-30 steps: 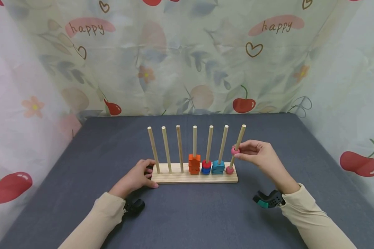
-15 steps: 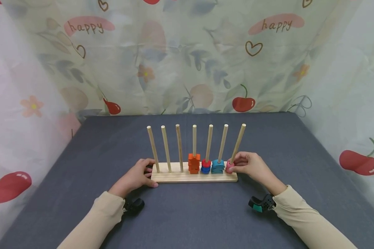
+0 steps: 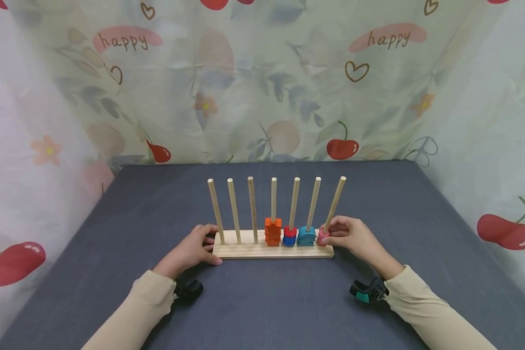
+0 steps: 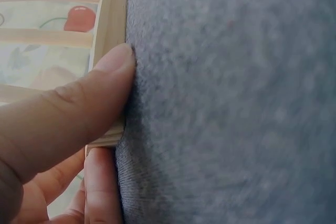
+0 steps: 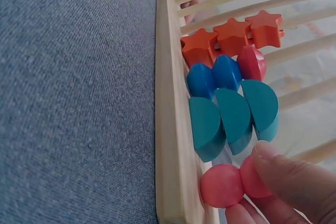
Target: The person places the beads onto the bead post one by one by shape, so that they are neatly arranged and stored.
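Observation:
In the head view, a wooden peg board (image 3: pixel 253 251) stands on the table. My left hand (image 3: pixel 194 246) holds its left end, thumb at the front edge and fingers around the end. My right hand (image 3: pixel 354 238) is at the rightmost peg (image 3: pixel 335 204), pinching the upper pink bead (image 5: pixel 255 176) between thumb and fingers. That bead touches a lower pink bead (image 5: pixel 222 185) resting on the base. The neighbouring pegs carry teal half-round beads (image 5: pixel 234 120), two blue beads under a red bead (image 5: pixel 252 62), and orange star beads (image 5: pixel 232 36).
Three bare pegs (image 3: pixel 234 209) rise at the board's left side. A dark grey cloth (image 3: pixel 271 301) covers the table. Patterned curtains (image 3: pixel 253 87) hang behind and at both sides. A black wrist camera (image 3: pixel 369 290) sits below the right hand.
My right hand has slid the pink bead down the rightmost peg onto the lower pink bead; over the last half second it has hardly moved. My left hand stays at the board's end.

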Motion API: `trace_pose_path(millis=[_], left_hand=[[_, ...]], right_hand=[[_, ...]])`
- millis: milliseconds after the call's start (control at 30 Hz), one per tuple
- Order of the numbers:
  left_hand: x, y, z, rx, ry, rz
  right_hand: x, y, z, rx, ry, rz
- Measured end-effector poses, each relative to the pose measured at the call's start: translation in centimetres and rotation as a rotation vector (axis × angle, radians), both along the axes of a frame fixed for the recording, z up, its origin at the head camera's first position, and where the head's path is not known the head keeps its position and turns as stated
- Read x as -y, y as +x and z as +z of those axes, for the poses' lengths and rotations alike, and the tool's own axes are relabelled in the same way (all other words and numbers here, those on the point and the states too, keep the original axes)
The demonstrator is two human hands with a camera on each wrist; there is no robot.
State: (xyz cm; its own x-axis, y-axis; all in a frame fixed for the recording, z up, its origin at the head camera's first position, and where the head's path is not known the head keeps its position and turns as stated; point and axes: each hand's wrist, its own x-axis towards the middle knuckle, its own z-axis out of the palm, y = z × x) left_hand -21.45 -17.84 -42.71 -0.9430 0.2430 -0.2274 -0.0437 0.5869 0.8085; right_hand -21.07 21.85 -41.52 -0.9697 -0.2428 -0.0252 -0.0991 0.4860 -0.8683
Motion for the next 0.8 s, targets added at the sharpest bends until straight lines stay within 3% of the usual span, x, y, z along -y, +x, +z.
trace_pose_path(millis=[300,467,667,800], left_hand=[[0.8,-0.3,-0.8,0.025,0.051,-0.043],[1.5,0.1,-0.5,0.061,0.055,-0.08],[1.6,1.2,1.2,0.032,0.037,-0.108],[1.4,2.1,3.4,-0.028,-0.029,-0.05]], right_hand=[[-0.1,0.4,0.0,-0.014,-0.019,0.002],[-0.2,1.2,0.6,-0.031,0.006,-0.038],[-0.8,2.2,2.4,-0.149,-0.003,-0.072],[-0.9,2.9,3.8,-0.283,0.023,-0.102]])
